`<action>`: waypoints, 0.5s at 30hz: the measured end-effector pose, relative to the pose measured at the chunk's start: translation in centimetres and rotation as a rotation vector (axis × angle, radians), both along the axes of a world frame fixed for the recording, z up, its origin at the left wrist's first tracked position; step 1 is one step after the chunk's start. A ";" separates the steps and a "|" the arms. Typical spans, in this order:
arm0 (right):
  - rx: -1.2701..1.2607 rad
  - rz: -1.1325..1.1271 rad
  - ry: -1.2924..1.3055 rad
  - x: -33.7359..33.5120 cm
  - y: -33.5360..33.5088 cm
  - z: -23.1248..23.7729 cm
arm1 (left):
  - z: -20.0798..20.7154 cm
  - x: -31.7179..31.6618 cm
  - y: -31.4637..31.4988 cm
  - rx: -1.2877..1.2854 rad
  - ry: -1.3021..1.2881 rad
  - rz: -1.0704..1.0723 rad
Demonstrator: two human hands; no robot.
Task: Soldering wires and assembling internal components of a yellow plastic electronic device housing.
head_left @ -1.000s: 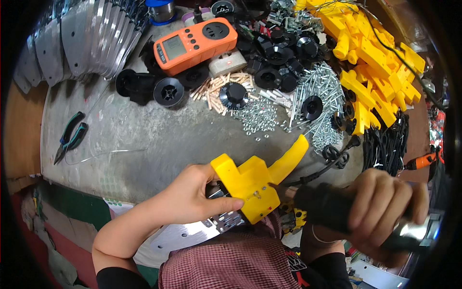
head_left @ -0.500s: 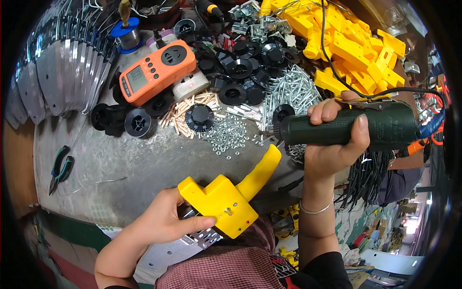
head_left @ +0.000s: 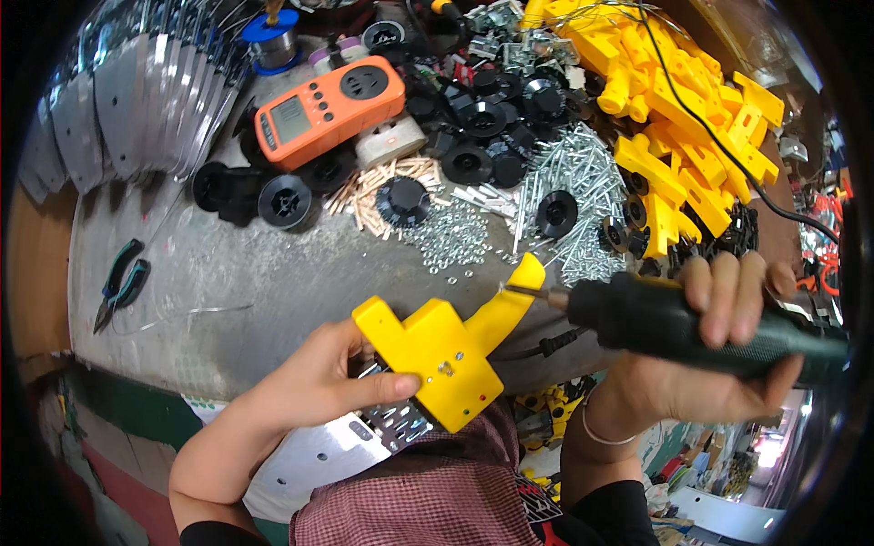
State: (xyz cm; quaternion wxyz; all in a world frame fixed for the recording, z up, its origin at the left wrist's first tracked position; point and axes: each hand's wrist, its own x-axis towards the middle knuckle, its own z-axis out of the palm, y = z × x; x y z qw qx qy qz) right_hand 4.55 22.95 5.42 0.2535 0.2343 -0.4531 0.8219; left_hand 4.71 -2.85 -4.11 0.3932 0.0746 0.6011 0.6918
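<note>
My left hand [head_left: 341, 373] grips a yellow plastic handle housing [head_left: 442, 332], thumb pressed on its near face. A flat silver metal blade [head_left: 314, 460] with holes and slots extends from the housing toward my lap. Small screws or pins show in the housing's face. In my right hand [head_left: 728, 300] is a dark green electric screwdriver [head_left: 637, 318], lying nearly level with its fingers wrapped round the body. Its bit points left, in front of the housing's curved grip in this view; whether they touch, I cannot tell. Any screw on the bit is too small to make out.
Loose screws [head_left: 583, 209], nuts [head_left: 446, 238], wooden pegs [head_left: 378, 205] and black knobs [head_left: 284, 202] lie across the bench. An orange meter [head_left: 328, 114] stands behind. Metal blades [head_left: 118, 109] fill the left; pliers [head_left: 123, 282] lie below. Yellow housings [head_left: 692, 136] are heaped right, crossed by a black cable [head_left: 692, 114].
The screwdriver has moved down and to the right in the picture, its bit now by the yellow grip. The left hand keeps hold of the housing. The whole view has shifted slightly.
</note>
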 end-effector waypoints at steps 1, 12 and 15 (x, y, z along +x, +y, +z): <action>-0.055 -0.011 -0.029 0.7 -0.4 0.5 | 0.2 -0.2 0.3 0.022 -0.016 -0.003; -0.043 0.101 -0.103 3.4 -3.4 -0.9 | 0.2 -0.5 0.2 0.025 -0.050 -0.010; -0.054 0.019 -0.119 3.5 -3.5 -1.5 | 0.3 -0.5 0.3 0.032 -0.061 -0.005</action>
